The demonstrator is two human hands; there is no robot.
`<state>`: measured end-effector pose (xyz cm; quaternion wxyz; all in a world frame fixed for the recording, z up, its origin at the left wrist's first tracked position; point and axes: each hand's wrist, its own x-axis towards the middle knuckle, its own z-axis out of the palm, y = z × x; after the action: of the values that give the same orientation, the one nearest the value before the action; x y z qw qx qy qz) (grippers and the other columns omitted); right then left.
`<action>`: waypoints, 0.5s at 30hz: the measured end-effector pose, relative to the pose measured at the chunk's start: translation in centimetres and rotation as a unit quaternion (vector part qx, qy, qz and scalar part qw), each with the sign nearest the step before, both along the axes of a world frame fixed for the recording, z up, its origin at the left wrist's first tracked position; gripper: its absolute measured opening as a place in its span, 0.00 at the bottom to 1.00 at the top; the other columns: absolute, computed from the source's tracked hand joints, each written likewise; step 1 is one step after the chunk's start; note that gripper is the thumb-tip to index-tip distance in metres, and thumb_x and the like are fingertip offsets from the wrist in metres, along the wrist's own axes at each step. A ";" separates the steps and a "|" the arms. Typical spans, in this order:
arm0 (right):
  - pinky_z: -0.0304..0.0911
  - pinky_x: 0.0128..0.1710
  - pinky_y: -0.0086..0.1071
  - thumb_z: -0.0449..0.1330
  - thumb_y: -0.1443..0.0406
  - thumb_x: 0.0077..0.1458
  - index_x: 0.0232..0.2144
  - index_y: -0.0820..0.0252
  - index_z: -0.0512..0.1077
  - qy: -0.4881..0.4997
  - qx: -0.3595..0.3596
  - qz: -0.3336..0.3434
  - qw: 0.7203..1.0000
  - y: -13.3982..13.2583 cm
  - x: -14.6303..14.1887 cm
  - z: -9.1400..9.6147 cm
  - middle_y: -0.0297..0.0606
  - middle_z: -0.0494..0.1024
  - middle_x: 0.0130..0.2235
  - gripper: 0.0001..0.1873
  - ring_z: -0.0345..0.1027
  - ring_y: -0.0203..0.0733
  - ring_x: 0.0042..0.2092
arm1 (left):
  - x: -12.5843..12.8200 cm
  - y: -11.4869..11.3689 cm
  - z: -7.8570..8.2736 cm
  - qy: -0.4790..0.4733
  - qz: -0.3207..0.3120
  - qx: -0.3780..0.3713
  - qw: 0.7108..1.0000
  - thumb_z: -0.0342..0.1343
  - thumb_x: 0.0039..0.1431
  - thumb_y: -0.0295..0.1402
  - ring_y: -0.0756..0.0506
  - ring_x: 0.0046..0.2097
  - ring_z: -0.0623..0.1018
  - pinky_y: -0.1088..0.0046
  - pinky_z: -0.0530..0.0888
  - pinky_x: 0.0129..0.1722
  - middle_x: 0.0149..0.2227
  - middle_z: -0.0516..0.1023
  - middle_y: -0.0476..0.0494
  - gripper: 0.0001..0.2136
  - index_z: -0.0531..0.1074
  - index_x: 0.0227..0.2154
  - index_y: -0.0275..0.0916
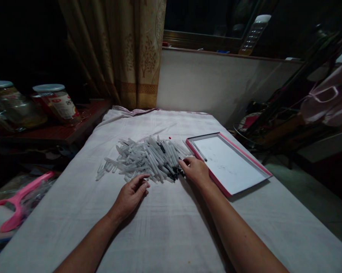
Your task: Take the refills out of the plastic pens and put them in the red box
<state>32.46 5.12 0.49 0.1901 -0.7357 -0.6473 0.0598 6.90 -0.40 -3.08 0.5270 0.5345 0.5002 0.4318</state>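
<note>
A heap of several whitish plastic pen barrels (148, 157) lies in the middle of a table covered with a white cloth (165, 227). My left hand (131, 195) rests on the cloth at the heap's near edge, its fingers curled with the tips touching the nearest barrels. My right hand (196, 170) lies at the heap's right end, its fingers bent down onto the barrels with dark tips. Whether either hand grips a barrel is hidden. A shallow pink-rimmed tray (216, 182) with a white floor lies just right of my right hand, with one pen (200, 153) in it.
A dark wooden shelf (54, 132) at the left holds two lidded jars (58, 100). A pink plastic object (20, 199) lies low at the left. A patterned curtain (122, 53) hangs behind the table. Cluttered furniture and pink fabric (330, 98) stand at the right.
</note>
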 end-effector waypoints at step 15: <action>0.65 0.36 0.29 0.58 0.62 0.61 0.33 0.58 0.80 0.149 0.110 0.252 0.950 -5.0 -3.7 -2.0 0.40 0.82 0.31 0.11 0.75 0.40 0.34 | -0.1 -0.1 0.6 0.010 0.009 -0.016 1.000 0.64 0.49 0.54 0.48 0.31 0.77 0.75 0.71 0.28 0.35 0.80 0.42 0.28 0.76 0.46 0.36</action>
<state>28.75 0.15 -1.54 0.3427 -0.5059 -0.7786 0.1431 6.78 -0.48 -2.46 0.5265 0.5261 0.5171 0.4226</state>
